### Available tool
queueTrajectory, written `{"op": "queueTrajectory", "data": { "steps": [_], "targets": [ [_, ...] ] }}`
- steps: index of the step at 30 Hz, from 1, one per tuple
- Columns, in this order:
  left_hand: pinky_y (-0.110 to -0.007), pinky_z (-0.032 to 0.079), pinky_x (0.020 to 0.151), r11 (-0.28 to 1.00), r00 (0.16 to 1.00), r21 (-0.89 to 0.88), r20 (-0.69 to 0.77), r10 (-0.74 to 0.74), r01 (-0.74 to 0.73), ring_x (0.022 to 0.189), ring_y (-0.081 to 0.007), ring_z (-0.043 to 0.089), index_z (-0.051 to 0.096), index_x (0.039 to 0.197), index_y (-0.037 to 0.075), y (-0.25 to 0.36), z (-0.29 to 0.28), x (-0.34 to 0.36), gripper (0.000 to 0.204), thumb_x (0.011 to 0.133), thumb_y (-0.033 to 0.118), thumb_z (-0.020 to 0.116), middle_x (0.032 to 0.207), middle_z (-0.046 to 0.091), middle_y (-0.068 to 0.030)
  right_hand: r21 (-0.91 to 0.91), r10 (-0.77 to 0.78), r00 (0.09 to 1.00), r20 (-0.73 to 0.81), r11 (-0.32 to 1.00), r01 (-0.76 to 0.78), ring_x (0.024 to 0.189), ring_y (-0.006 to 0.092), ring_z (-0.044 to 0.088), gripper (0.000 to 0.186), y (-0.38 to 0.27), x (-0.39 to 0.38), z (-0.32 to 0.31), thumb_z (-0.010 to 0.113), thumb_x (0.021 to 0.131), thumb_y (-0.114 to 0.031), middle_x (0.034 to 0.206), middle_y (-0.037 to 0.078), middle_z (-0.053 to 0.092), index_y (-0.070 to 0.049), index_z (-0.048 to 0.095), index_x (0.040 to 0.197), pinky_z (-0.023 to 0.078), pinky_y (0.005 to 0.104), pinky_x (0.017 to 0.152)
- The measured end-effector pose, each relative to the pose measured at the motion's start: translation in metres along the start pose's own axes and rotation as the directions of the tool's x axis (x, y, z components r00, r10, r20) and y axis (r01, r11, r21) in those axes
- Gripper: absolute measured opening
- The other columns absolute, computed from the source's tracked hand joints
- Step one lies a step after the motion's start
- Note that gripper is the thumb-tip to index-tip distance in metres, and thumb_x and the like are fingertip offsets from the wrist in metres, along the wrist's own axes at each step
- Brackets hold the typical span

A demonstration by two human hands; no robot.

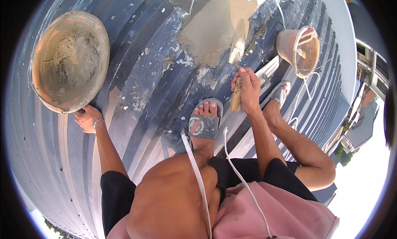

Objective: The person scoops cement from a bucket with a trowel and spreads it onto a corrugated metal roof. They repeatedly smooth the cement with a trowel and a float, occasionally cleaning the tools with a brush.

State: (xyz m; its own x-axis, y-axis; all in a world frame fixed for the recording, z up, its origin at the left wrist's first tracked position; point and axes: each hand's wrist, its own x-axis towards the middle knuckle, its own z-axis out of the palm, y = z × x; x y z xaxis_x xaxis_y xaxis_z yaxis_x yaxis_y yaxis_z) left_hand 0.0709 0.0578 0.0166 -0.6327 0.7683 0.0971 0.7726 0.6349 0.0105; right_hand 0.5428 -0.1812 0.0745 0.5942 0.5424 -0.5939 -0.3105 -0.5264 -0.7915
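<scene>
My right hand (249, 90) is closed around the wooden handle (236, 95) of a trowel. The trowel's long, mortar-smeared blade (238, 42) points away from me, over the edge of a smooth patch of wet mortar (211, 26). At the left, a round basin (103, 53) with a caked rim contains grey mortar (76, 59). My left hand (89, 119) is closed beside the basin's near rim, around a small dark piece whose kind I cannot make out. A bracelet circles that wrist.
Ridged metal roofing (142, 94) spreads under everything, spotted with mortar crumbs. A dirty bucket (289, 46) lies tilted at the right, near a white cord (308, 90). My sandalled foot (204, 119) stands between my hands. Beyond the roof edge at right are houses (362, 127).
</scene>
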Motion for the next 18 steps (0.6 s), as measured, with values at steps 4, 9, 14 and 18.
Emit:
{"op": "queueTrajectory", "data": {
  "steps": [4, 9, 14, 18],
  "targets": [
    [-0.055, 0.048, 0.099, 1.0, 1.0, 0.002, 0.001, 0.002, -0.002, 0.115, -0.0339, 0.069, 0.073, 0.124, 0.016, -0.003, 0.001, 0.002, 0.053, 0.096, 0.058, 0.057, 0.123, 0.07, -0.0079, -0.785, -0.196, 0.978, 0.077, 0.593, 0.181, 0.082, 0.0373, 0.071, 0.031, -0.035, 0.024, -0.058, 0.063, 0.11, -0.029, 0.09, 0.022, 0.072, 0.001, 0.068, 0.113, 0.055, 0.0451, 0.079],
    [-0.053, 0.046, 0.102, 1.0, 1.0, 0.022, -0.004, 0.012, -0.012, 0.115, -0.0312, 0.069, 0.073, 0.12, 0.019, -0.004, 0.005, 0.002, 0.046, 0.094, 0.055, 0.061, 0.126, 0.07, -0.0059, -0.826, -0.207, 0.94, 0.271, 0.451, 0.338, 0.093, 0.0475, 0.069, 0.031, -0.042, 0.041, -0.087, 0.069, 0.106, -0.029, 0.102, 0.026, 0.072, 0.0, 0.069, 0.116, 0.053, 0.0516, 0.084],
    [-0.052, 0.045, 0.105, 1.0, 1.0, 0.001, 0.0, -0.008, 0.008, 0.117, -0.0301, 0.069, 0.074, 0.119, 0.021, -0.001, 0.004, 0.0, 0.042, 0.092, 0.051, 0.061, 0.128, 0.07, -0.0047, -0.805, -0.226, 0.909, 0.351, 0.423, 0.416, 0.096, 0.0471, 0.069, 0.029, -0.031, 0.05, -0.088, 0.07, 0.105, -0.027, 0.105, 0.024, 0.073, 0.0, 0.069, 0.115, 0.052, 0.0527, 0.086],
    [-0.052, 0.045, 0.106, 1.0, 1.0, 0.01, 0.002, -0.012, 0.012, 0.119, -0.0295, 0.069, 0.075, 0.121, 0.022, 0.002, 0.002, -0.002, 0.042, 0.092, 0.048, 0.061, 0.13, 0.07, -0.0045, -0.827, -0.229, 0.894, 0.386, 0.343, 0.445, 0.102, 0.0439, 0.069, 0.028, -0.026, 0.06, -0.087, 0.069, 0.105, -0.028, 0.104, 0.022, 0.073, -0.002, 0.07, 0.115, 0.049, 0.0533, 0.093]
  ]
}}
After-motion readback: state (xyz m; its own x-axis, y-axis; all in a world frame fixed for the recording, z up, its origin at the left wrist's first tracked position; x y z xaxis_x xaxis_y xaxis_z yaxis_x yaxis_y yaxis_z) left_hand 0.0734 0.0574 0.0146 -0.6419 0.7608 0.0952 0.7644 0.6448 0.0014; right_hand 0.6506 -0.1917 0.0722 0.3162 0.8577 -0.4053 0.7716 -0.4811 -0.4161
